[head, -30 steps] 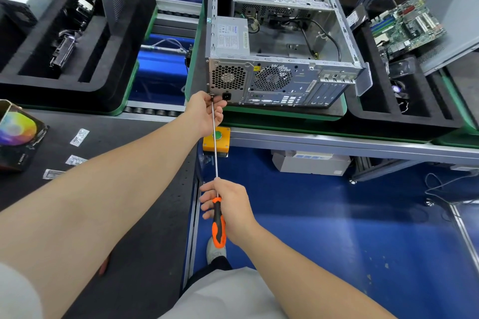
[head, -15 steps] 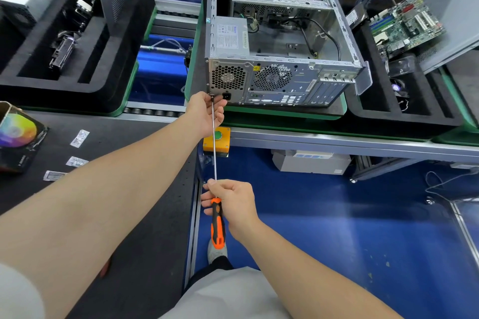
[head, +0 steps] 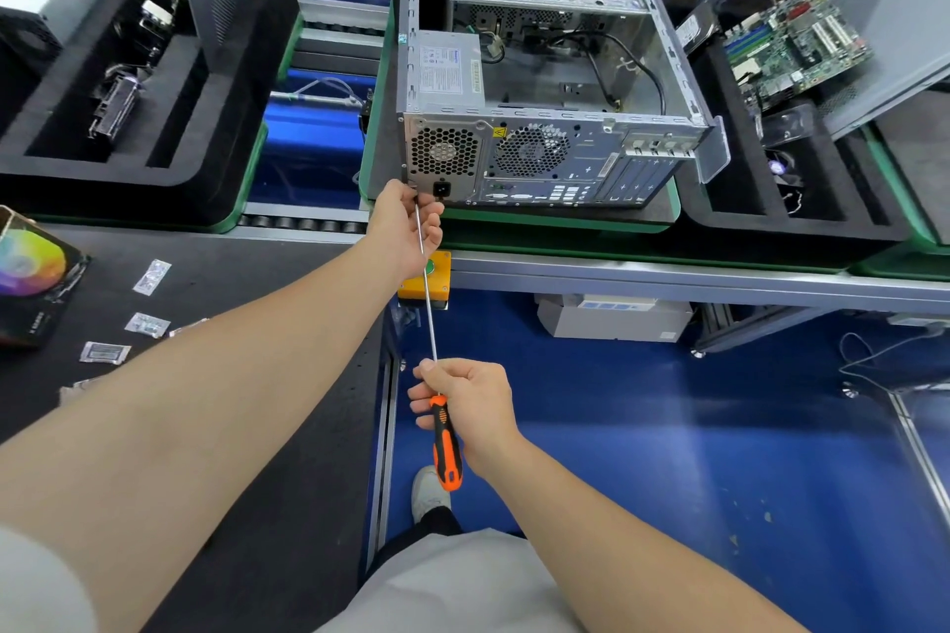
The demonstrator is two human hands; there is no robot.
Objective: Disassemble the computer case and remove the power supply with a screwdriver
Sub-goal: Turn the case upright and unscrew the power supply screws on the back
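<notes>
The screwdriver (head: 430,308) runs lengthwise from lower centre up to the rear lower-left corner of the computer case (head: 565,170), by the power supply (head: 447,67). The right grip (head: 468,406) curls round its handle. The left grip (head: 406,226), nearer the case, pinches the shaft beside the tip.

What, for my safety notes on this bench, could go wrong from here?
1. The left hand steers the long thin shaft of the screwdriver right at its tip, against the lower rear corner of the computer case. A slip could jab those fingers or scratch the panel.
2. The screw is hidden behind that hand. Once loose, it may drop past the bench edge to the blue floor.
</notes>
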